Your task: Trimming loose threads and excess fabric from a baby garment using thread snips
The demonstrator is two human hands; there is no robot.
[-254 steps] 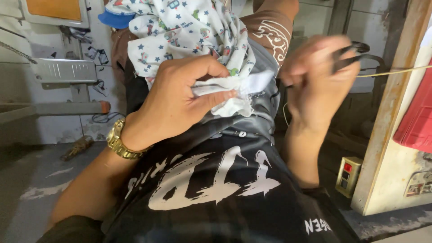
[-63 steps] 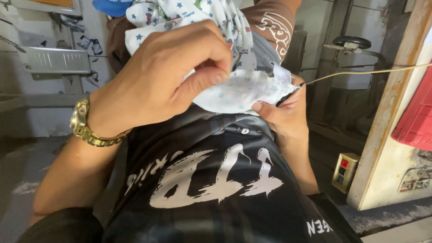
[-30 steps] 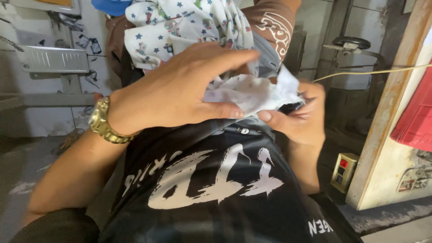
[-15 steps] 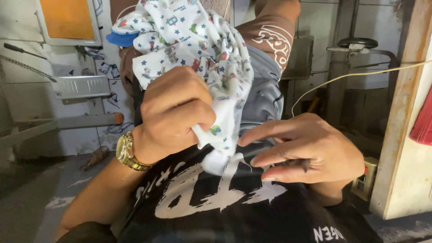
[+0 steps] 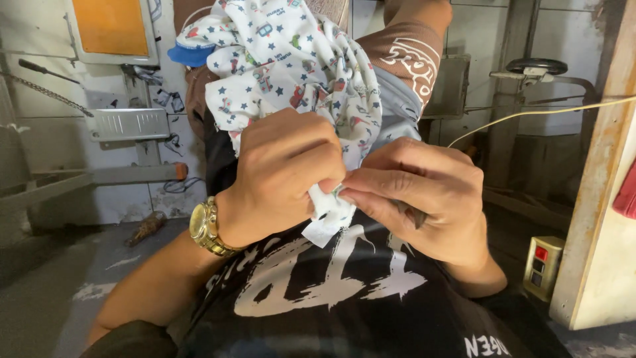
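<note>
— Above the black shirt, what grips the cloth?
— Both hands: left hand fisted on it, right hand pinching its edge.
— Around them?
— Switch box right, bracket left.

even soft daylight, bright on upper cloth, dim lower corners, wide-angle bending at edges, mostly sharp focus

one view only, from a camera on the person's head, tilted steeply down along the chest. it sits very close: the black printed shirt fills the lower frame, and both hands meet near the centre. beyond them it faces a grey floor and a pale tiled wall. no second view shares the scene.
</note>
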